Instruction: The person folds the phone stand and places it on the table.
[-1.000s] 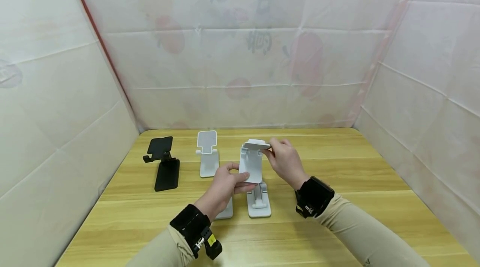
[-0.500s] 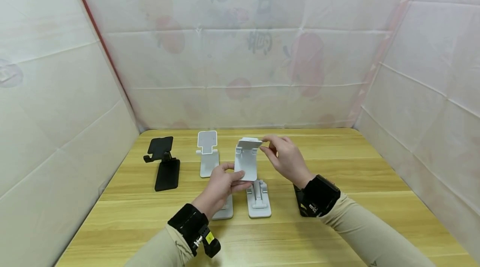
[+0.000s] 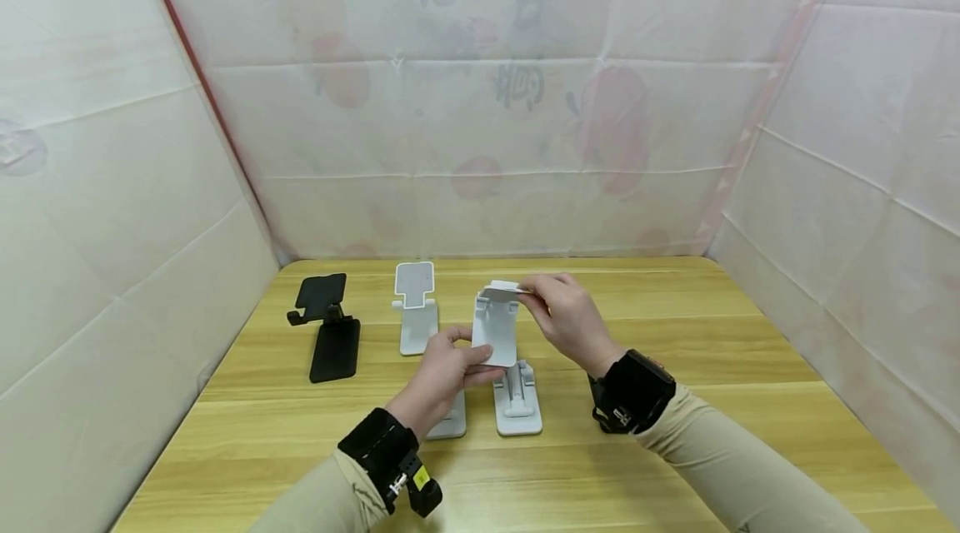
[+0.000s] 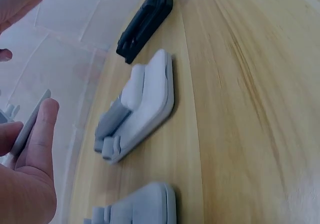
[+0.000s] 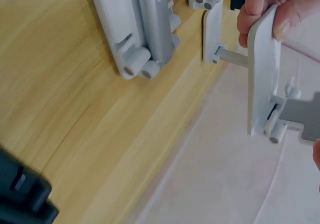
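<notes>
A white folding phone stand [image 3: 495,335] is held up above the table, its grey-padded upper plate bent over at the hinge. My left hand [image 3: 448,365] grips the lower end of its base plate, thumb on the near face. At the top, my right hand [image 3: 567,315] pinches the right edge of the upper plate. In the right wrist view the base plate [image 5: 262,74] is seen edge-on with the hinge and grey pad [image 5: 305,115] beside it. There only a right fingertip shows at the frame's edge. The left wrist view shows the left fingers [image 4: 42,134] against the plate.
Behind stand an unfolded black phone stand [image 3: 335,350] and an unfolded white one [image 3: 418,329]. Closer in lie a folded white stand [image 3: 517,412], another folded white one [image 3: 450,425] partly behind my left hand, and a folded black one [image 4: 145,27] near my right wrist.
The held stand has shifted slightly left overall, dipping a little in the last half second. My right fingertips, beside the upper plate half a second ago, now pinch its edge; the plate looks lower.
</notes>
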{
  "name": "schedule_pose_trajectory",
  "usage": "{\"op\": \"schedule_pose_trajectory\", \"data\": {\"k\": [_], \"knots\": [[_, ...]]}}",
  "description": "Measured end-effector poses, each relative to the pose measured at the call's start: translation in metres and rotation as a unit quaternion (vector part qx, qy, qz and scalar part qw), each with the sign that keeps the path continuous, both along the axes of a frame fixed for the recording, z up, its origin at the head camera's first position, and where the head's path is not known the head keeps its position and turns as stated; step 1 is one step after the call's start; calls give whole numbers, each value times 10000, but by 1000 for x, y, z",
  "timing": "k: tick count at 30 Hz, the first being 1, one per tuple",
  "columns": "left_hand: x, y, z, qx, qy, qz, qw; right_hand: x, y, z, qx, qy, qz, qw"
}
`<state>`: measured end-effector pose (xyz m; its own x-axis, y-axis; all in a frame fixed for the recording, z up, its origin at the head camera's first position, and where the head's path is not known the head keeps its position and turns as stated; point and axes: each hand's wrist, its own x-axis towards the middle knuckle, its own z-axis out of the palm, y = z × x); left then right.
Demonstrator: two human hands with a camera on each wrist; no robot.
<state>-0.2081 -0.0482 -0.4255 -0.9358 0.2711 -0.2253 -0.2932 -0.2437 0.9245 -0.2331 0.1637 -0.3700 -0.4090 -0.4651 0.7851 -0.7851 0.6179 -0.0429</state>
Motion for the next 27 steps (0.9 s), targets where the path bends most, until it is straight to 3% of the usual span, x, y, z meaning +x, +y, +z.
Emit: {"op": "schedule_pose_trajectory", "data": {"k": [27], "knots": [[1,-1,5,135,39,21,9999,5,-6,-4,328,309,-25,9990]]}}
